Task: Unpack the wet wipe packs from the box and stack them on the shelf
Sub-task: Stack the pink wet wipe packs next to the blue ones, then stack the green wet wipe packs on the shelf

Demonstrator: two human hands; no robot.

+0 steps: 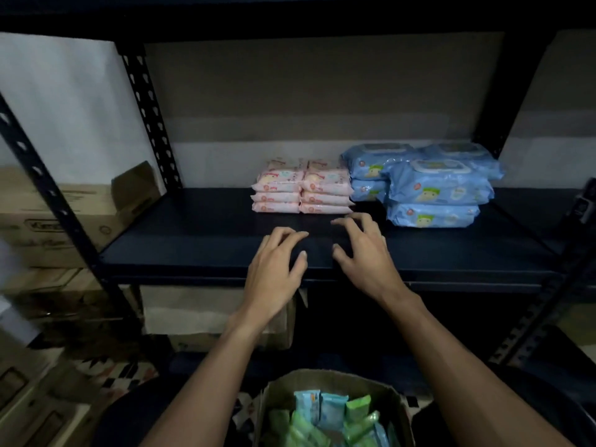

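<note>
On the dark shelf board (200, 240) stand two side-by-side stacks of small pink wipe packs (303, 188) and, to their right, stacks of larger blue wipe packs (432, 185). My left hand (277, 266) and my right hand (364, 250) hover over the shelf's front part, just in front of the pink stacks, fingers loosely spread and holding nothing. Below me, an open cardboard box (280, 391) holds several green and light blue wipe packs (335, 417).
Black perforated shelf posts (148, 111) rise at the left, and another slants at the lower right (529, 330). Cardboard cartons (64, 217) are piled left of the rack, and another carton (206, 317) sits on the level below.
</note>
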